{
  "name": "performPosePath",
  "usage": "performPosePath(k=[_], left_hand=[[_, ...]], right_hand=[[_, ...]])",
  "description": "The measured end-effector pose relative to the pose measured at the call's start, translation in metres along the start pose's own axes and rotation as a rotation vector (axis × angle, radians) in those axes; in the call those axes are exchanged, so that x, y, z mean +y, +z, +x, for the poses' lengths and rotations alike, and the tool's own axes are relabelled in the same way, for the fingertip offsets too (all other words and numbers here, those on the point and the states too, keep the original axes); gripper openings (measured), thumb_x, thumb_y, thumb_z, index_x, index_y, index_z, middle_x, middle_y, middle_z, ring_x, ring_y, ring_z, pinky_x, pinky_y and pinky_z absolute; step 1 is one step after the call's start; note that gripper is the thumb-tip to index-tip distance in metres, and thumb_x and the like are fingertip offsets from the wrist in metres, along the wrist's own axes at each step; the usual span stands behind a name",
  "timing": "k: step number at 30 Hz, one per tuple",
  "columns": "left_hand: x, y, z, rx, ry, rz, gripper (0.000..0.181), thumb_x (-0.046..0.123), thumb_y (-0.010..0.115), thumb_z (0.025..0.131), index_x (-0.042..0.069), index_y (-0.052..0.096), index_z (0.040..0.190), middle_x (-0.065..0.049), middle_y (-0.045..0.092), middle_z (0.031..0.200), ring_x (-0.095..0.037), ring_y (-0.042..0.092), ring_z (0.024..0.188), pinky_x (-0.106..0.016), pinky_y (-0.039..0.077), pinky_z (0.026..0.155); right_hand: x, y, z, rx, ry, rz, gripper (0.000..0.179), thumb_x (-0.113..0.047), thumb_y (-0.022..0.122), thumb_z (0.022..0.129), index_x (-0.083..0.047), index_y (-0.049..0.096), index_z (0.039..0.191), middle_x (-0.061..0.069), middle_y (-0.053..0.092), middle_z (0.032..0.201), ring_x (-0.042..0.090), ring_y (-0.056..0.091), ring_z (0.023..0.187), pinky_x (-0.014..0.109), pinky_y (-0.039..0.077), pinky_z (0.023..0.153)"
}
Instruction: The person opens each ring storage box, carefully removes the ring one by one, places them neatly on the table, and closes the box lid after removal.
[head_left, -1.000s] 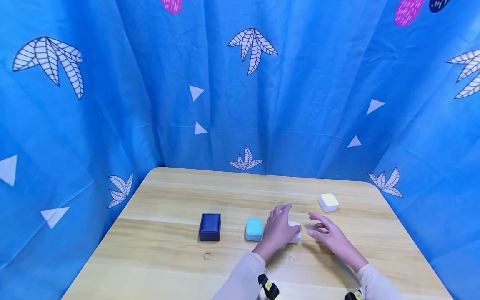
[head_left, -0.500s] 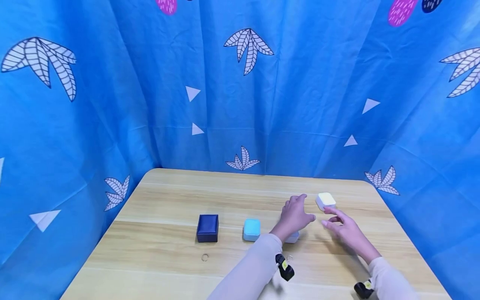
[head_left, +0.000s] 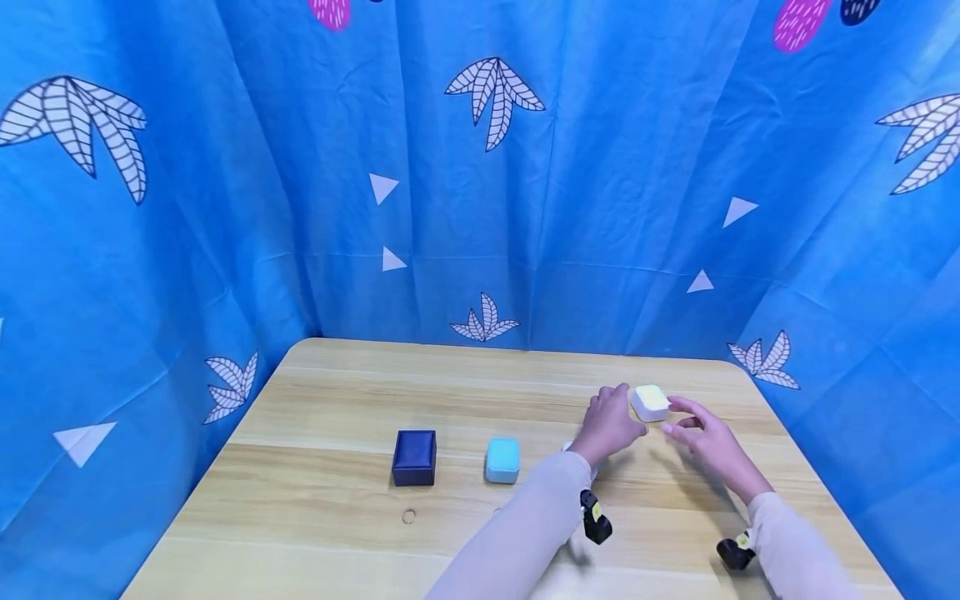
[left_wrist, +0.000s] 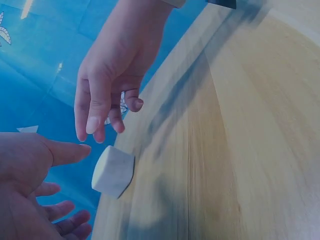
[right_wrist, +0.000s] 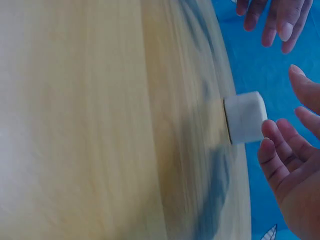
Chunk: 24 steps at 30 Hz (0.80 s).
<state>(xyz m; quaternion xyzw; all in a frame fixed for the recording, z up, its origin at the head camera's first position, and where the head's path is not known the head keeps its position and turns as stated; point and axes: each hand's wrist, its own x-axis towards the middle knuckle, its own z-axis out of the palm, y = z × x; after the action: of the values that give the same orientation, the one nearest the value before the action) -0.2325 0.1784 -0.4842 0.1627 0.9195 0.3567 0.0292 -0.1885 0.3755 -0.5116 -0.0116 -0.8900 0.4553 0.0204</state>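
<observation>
A small white rounded box [head_left: 651, 402] sits on the table toward the back right, between my two hands. Just left of it is my left hand [head_left: 611, 423], its fingers spread and loosely bent, holding nothing. On the right side my right hand [head_left: 708, 440] reaches in with a gap between thumb and fingers, and it holds nothing either. In the right wrist view its fingertips overlap the corner of the white box [right_wrist: 245, 117]; whether they touch it I cannot tell. The left wrist view shows both hands above the white box [left_wrist: 114, 170].
A dark blue box [head_left: 414, 457] and a turquoise box [head_left: 502, 461] stand to the left. Another white box [head_left: 567, 446] is mostly covered by my left forearm. A thin ring [head_left: 408, 517] lies before the dark blue box. Blue curtain [head_left: 480, 208] surrounds the wooden table [head_left: 337, 400].
Both hands have moved right and away from me, from around the nearer white box to the farther one. The left sleeve now covers the ring near the middle.
</observation>
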Motion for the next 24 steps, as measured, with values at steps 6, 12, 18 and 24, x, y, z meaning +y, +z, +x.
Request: performPosePath(k=[6,12,18,24], left_hand=[[0.006,0.008,0.009,0.006,0.009,0.04,0.07,0.032,0.088,0.076,0.018,0.057,0.138,-0.001,0.061,0.122,-0.015,0.056,0.105,-0.027,0.048,0.09],[0.01,0.018,0.019,0.008,-0.036,0.069,0.074,0.032,0.088,0.075,0.017,0.055,0.14,-0.003,0.061,0.12,-0.015,0.056,0.102,-0.027,0.05,0.089],[0.011,0.029,0.027,0.008,-0.09,0.008,0.073,0.026,0.088,0.074,0.014,0.055,0.138,-0.004,0.06,0.116,-0.016,0.057,0.101,-0.028,0.051,0.093],[0.012,0.037,0.03,-0.002,-0.158,-0.078,0.07,0.021,0.089,0.072,0.012,0.057,0.133,-0.007,0.059,0.112,-0.02,0.06,0.096,-0.033,0.053,0.093]], right_hand=[[0.009,-0.007,0.01,-0.002,0.011,-0.028,0.072,-0.04,0.065,0.098,-0.004,0.036,0.154,0.028,0.045,0.147,0.011,0.054,0.103,0.033,0.056,0.071],[0.015,-0.008,0.019,-0.009,0.021,-0.024,0.074,-0.039,0.065,0.097,-0.005,0.034,0.156,0.028,0.045,0.147,0.019,0.056,0.104,0.033,0.056,0.072],[0.019,-0.006,0.026,-0.012,0.032,0.007,0.073,-0.031,0.067,0.098,-0.003,0.032,0.156,0.029,0.044,0.148,0.009,0.057,0.096,0.03,0.055,0.069],[0.024,-0.005,0.031,-0.019,0.033,-0.003,0.076,-0.032,0.069,0.096,-0.003,0.032,0.156,0.03,0.043,0.148,0.03,0.059,0.112,0.03,0.054,0.075]])
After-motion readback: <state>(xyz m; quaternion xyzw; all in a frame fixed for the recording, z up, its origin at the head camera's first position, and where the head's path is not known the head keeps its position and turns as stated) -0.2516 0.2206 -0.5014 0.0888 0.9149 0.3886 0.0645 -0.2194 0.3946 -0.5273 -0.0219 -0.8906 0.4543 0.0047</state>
